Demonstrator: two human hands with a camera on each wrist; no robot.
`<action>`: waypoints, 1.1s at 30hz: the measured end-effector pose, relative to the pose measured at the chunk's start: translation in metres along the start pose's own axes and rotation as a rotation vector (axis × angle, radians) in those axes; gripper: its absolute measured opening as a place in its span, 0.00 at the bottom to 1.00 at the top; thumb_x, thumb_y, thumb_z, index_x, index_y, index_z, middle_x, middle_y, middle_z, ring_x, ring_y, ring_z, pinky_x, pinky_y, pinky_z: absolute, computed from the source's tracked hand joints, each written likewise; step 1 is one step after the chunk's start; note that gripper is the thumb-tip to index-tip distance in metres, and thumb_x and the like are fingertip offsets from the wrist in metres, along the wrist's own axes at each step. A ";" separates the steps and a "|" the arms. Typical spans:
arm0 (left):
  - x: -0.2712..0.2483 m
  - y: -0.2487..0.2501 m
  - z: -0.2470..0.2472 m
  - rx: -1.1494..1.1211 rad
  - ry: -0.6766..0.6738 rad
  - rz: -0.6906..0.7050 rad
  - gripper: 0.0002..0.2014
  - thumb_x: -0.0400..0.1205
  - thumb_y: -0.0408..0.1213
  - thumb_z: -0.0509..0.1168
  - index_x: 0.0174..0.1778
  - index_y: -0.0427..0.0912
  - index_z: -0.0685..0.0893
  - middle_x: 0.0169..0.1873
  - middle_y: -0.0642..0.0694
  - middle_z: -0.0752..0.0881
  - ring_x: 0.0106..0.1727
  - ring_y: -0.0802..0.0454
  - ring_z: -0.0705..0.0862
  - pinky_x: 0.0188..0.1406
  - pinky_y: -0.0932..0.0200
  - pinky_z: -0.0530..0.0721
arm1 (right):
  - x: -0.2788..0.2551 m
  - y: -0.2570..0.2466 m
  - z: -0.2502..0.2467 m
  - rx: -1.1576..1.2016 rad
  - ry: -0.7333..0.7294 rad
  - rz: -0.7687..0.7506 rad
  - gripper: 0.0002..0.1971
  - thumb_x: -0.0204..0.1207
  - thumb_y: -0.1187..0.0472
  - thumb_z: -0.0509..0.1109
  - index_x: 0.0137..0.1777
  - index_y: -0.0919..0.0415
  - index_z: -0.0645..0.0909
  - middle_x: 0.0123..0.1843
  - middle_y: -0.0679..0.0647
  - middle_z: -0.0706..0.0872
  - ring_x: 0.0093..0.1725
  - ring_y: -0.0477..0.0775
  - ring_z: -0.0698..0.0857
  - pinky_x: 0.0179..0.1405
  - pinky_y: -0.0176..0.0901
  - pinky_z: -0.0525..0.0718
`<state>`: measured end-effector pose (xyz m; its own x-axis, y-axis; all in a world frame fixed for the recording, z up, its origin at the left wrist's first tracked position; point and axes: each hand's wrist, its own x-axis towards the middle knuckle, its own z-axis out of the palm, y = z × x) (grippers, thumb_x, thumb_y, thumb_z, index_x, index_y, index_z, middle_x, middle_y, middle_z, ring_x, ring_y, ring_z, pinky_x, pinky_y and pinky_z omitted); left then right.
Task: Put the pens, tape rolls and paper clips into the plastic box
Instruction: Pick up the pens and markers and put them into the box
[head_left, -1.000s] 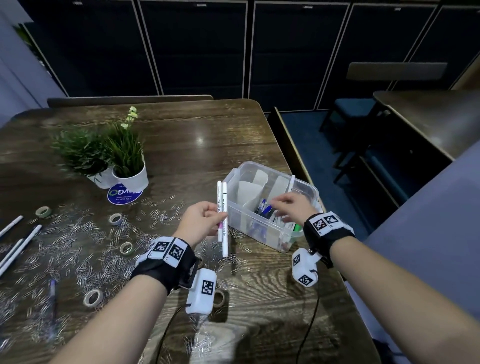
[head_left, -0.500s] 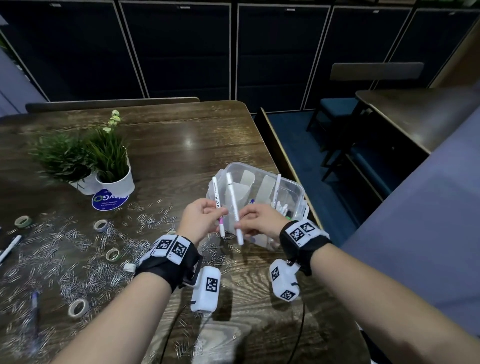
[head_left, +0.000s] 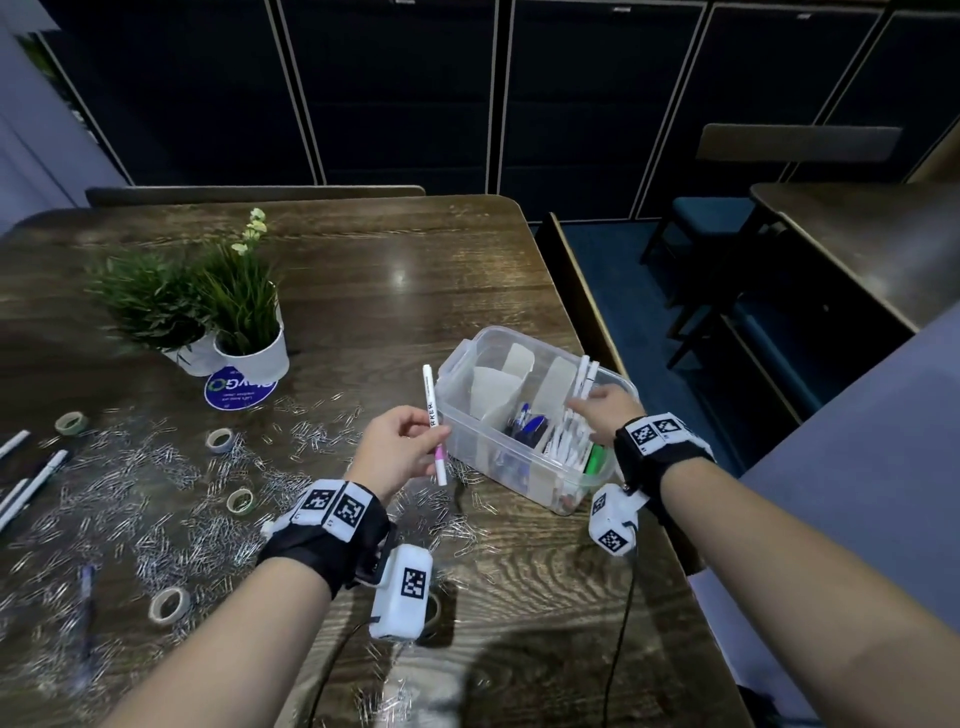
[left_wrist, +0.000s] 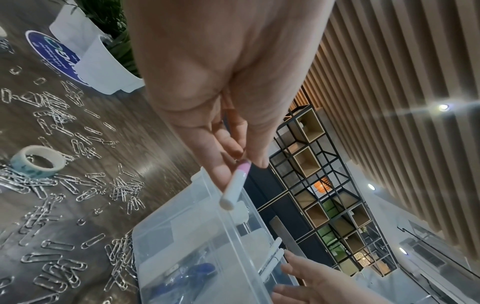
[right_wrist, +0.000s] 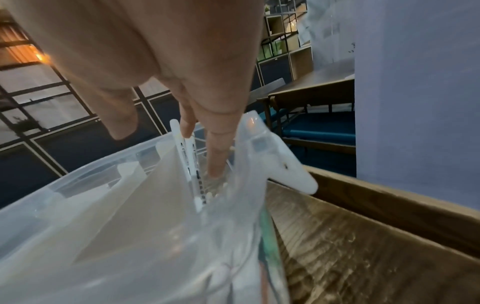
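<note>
A: Far left edge of the table (head_left: 363, 260), white pens (head_left: 31, 478) lie loose, with tape rolls (head_left: 169, 605) dotted through a wide scatter of clips (head_left: 171, 519). One more roll (left_wrist: 39, 161) shows close in the left wrist view.

B: Two plants (head_left: 228, 312) in white pots stand behind them, toward the back, on a blue sticker (head_left: 236, 391).

A: Centre now. The left hand (head_left: 397, 452) is off the table, fingers and thumb curled round a marker (head_left: 434, 423). It stands nearly upright, pink band low, just beside the box's left wall.

B: From the left wrist you see its white end (left_wrist: 230, 198) poking over the box rim, thumb and fingers pinching above it.

A: The box (head_left: 467, 447) sits near the right edge, clear plastic, card dividers inside. Blue pens (head_left: 530, 428) in the middle compartment, white ones (head_left: 569, 441) in the right one.

B: And the right hand (head_left: 605, 415) is over that right compartment, fingers straight, holding nothing. Two white markers (right_wrist: 188, 158) lean on the divider, one fingertip (right_wrist: 185, 130) touching them.
</note>
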<state>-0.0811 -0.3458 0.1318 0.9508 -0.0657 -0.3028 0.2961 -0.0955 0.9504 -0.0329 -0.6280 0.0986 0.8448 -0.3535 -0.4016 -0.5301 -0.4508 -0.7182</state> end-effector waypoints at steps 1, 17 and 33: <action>0.001 0.000 -0.001 0.001 0.001 -0.001 0.05 0.77 0.29 0.71 0.43 0.38 0.80 0.34 0.45 0.82 0.32 0.54 0.86 0.38 0.51 0.90 | 0.004 -0.003 0.003 -0.021 0.004 -0.003 0.24 0.77 0.47 0.72 0.67 0.62 0.77 0.49 0.54 0.81 0.49 0.58 0.83 0.54 0.52 0.86; 0.014 -0.004 -0.010 0.049 -0.002 -0.010 0.10 0.77 0.30 0.72 0.50 0.31 0.81 0.32 0.48 0.77 0.39 0.47 0.82 0.47 0.42 0.89 | 0.033 0.010 0.022 0.156 0.027 0.087 0.14 0.78 0.47 0.69 0.54 0.57 0.84 0.48 0.58 0.88 0.49 0.63 0.88 0.55 0.62 0.88; 0.014 -0.002 0.007 0.048 -0.061 0.008 0.11 0.77 0.27 0.71 0.53 0.28 0.80 0.34 0.42 0.79 0.36 0.47 0.84 0.41 0.48 0.89 | 0.010 -0.010 0.007 0.080 0.073 0.108 0.18 0.81 0.45 0.65 0.55 0.62 0.74 0.43 0.60 0.82 0.45 0.61 0.84 0.54 0.54 0.84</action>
<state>-0.0690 -0.3535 0.1250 0.9453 -0.1270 -0.3004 0.2824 -0.1420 0.9487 -0.0189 -0.6218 0.0977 0.7743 -0.4565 -0.4381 -0.6072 -0.3411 -0.7176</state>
